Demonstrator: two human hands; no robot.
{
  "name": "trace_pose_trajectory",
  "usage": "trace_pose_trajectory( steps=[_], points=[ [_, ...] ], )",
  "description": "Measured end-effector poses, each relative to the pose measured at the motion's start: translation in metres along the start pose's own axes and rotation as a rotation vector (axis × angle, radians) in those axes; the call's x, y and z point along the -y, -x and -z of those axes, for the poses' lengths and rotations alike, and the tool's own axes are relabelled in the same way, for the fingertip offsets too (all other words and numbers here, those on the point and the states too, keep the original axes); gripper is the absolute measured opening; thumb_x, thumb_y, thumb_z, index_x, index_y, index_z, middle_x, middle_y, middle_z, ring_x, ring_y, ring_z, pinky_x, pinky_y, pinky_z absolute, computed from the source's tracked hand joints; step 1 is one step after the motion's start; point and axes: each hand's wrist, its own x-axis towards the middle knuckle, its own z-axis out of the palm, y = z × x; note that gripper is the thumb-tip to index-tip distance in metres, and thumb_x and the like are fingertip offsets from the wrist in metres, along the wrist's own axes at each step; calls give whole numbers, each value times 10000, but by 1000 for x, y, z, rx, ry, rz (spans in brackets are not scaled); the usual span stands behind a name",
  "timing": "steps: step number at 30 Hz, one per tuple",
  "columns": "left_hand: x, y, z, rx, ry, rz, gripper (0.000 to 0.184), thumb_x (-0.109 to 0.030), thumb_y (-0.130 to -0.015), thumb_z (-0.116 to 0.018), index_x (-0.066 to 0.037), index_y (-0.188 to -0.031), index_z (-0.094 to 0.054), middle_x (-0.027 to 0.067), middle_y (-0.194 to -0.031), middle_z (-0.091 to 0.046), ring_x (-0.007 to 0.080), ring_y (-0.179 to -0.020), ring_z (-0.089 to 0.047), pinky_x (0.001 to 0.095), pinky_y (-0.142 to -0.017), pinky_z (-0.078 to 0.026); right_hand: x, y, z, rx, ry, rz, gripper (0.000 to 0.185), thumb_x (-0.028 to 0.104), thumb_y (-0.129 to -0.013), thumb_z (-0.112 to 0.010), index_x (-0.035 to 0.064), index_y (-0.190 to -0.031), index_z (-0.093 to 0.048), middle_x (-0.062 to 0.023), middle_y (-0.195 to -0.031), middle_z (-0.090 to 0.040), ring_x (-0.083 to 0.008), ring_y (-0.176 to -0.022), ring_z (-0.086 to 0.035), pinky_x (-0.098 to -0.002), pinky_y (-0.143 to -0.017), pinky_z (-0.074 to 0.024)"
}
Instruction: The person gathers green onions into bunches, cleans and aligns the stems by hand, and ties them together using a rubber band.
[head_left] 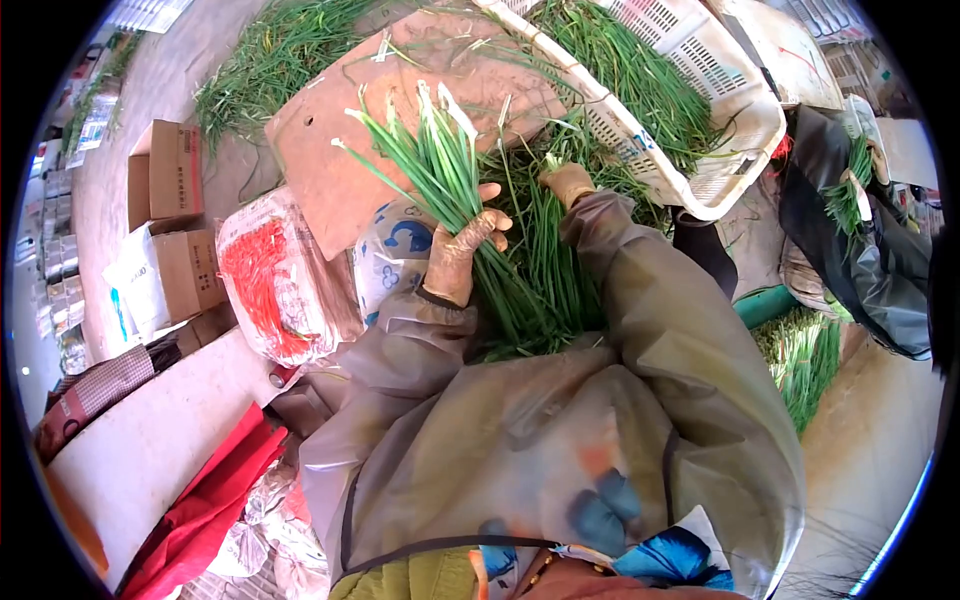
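My left hand [462,250] is wrapped round a thick bunch of green chives [440,165]. Their pale stem ends fan out upward, and the leaves trail down over my lap. To the right, my right hand [567,184] is closed on a few more chives, with a whitish stem end showing at its fingertips. Below that hand, loose chives [550,250] hang down between my forearms. Part of the right hand's grip is hidden from view. Beyond both hands lies a reddish-brown board [340,130] with stray leaves on it.
A white plastic crate [735,170] full of chives stands at upper right. More chives [270,65] are heaped on the floor at upper left. At left are red ties [258,285] on a wrapped package and cardboard boxes [175,175]. A person's dark-clad leg [820,190] is at right.
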Motion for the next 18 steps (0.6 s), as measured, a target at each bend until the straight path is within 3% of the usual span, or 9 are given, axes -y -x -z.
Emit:
trace_pose_trajectory(
  steps=[2,3,4,7,9,10,12,13,18],
  points=[
    [-3,-2,-3,2,-12,38,370,-133,-806,-640,17,-1126,-529,77,-804,-623,140,-685,-559,258,-599,-458,5,3,-1,29,-236,9,305,329,-841,-526,145,-1068,-614,-164,-915,-628,-312,-901,-595,-375,-775,-467],
    [-6,-2,-7,-18,-25,56,362,-126,-802,-644,13,-1118,-536,78,-803,-623,141,-686,-559,257,-595,-457,17,-5,9,220,-535,-383,464,437,-779,-598,53,-1038,-619,-143,-1030,-615,-309,-953,-584,-374,-810,-464],
    [-7,-3,-6,-20,-24,57,362,-126,-802,-644,13,-1118,-536,78,-803,-623,141,-686,-559,257,-595,-457,20,-8,3,218,-583,-381,522,494,-721,-630,37,-972,-643,-163,-1025,-613,-312,-949,-586,-377,-801,-460],
    [-8,-2,-7,-45,29,88,331,-81,-778,-662,4,-1080,-557,86,-811,-626,144,-694,-565,261,-595,-461,14,-21,-16,240,-424,-206,502,494,-733,-619,56,-978,-643,-168,-982,-624,-318,-936,-587,-390,-790,-461],
    [-7,-2,-4,-59,17,87,307,-64,-773,-661,4,-1056,-562,88,-817,-627,147,-697,-566,262,-597,-464,1,-5,-12,-32,-675,151,422,406,-724,-676,49,-949,-653,-141,-915,-651,-269,-853,-614,-362,-745,-469],
    [-4,-3,-2,-73,8,90,282,-47,-769,-660,4,-1031,-567,90,-824,-628,149,-700,-567,262,-599,-466,5,17,15,-39,-666,153,422,406,-724,-676,49,-949,-653,-141,-915,-651,-269,-853,-614,-362,-745,-469],
    [3,-6,0,-81,32,47,263,-32,-764,-659,2,-1009,-570,91,-834,-628,152,-697,-568,265,-598,-469,27,84,83,-84,-1350,-59,351,291,-702,-730,34,-928,-655,-93,-857,-659,-184,-766,-604,-309,-708,-465],
    [6,-7,1,-92,51,11,244,-17,-759,-659,-1,-987,-573,92,-843,-629,156,-693,-569,268,-596,-472,35,99,89,-135,-1454,-58,319,203,-683,-752,14,-918,-647,-56,-821,-650,-122,-734,-572,-272,-694,-454],
    [18,-8,-4,59,14,-138,247,22,-727,-673,-17,-955,-585,59,-825,-613,157,-679,-577,265,-564,-473,68,138,82,-330,-1322,109,417,306,-691,-739,2,-950,-619,-95,-815,-647,-170,-718,-581,-292,-709,-456]
  ],
)
